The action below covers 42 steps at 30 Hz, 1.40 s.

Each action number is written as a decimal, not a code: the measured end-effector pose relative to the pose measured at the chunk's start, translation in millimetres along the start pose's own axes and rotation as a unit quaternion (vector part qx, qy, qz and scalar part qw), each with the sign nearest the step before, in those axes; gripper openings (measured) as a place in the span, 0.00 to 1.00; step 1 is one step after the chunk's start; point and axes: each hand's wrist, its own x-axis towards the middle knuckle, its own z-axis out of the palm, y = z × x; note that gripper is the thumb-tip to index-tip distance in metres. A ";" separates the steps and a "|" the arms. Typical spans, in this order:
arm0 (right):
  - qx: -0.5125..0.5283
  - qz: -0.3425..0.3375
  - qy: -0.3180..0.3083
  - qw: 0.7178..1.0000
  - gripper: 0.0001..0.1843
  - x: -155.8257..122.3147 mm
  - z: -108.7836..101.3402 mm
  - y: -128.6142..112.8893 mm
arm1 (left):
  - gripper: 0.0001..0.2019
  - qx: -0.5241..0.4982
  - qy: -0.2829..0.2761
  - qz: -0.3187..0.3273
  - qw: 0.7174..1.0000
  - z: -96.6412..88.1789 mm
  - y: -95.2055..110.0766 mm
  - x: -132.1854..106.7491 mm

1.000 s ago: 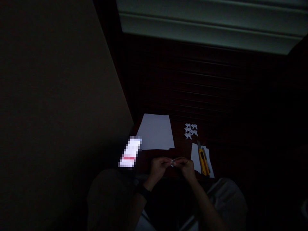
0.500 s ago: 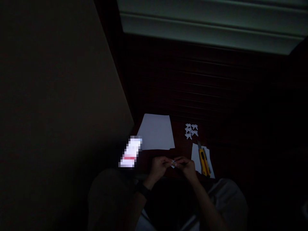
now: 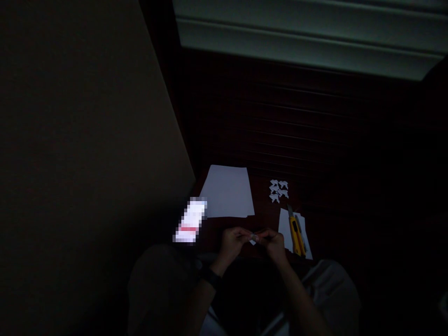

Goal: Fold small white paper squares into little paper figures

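Observation:
The scene is very dark. My left hand (image 3: pixel 231 242) and my right hand (image 3: pixel 273 243) meet low in the head view, over the near edge of a dark wooden surface. Both pinch a tiny white piece of paper (image 3: pixel 252 238) between their fingertips. A dark band sits on my left wrist. Just right of my right hand a yellow utility knife (image 3: pixel 296 230) lies on a small white paper (image 3: pixel 284 223). Beyond the hands lie a larger white sheet (image 3: pixel 227 192) and a cluster of several small folded white paper shapes (image 3: pixel 278 190).
A lit, blurred rectangle like a phone screen (image 3: pixel 191 220) lies left of my left hand. A plain wall (image 3: pixel 77 140) fills the left side. Dark wooden slats (image 3: pixel 301 116) rise behind the surface, with a pale ledge (image 3: pixel 308 32) above. My knees show at the bottom.
Almost nothing differs. My fingertips shift slightly on the small paper piece; both hands stay in the same place.

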 end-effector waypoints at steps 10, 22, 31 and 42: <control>-0.011 0.024 0.007 1.000 0.10 0.0 -1.7 -5.4 | 0.16 -0.026 0.013 -0.037 0.999 0.9 10.1 0.9; 0.031 0.017 0.018 0.999 0.17 3.6 -0.6 -2.9 | 0.16 -0.049 -0.012 -0.066 0.997 -1.5 7.8 3.4; -0.020 0.018 -0.051 0.998 0.17 6.6 1.2 -6.6 | 0.09 0.013 -0.042 -0.065 0.997 -5.7 0.4 2.3; -0.207 -0.054 -0.049 0.976 0.10 8.9 -6.6 -20.9 | 0.09 -0.011 -0.086 -0.030 0.996 -2.7 20.8 -6.1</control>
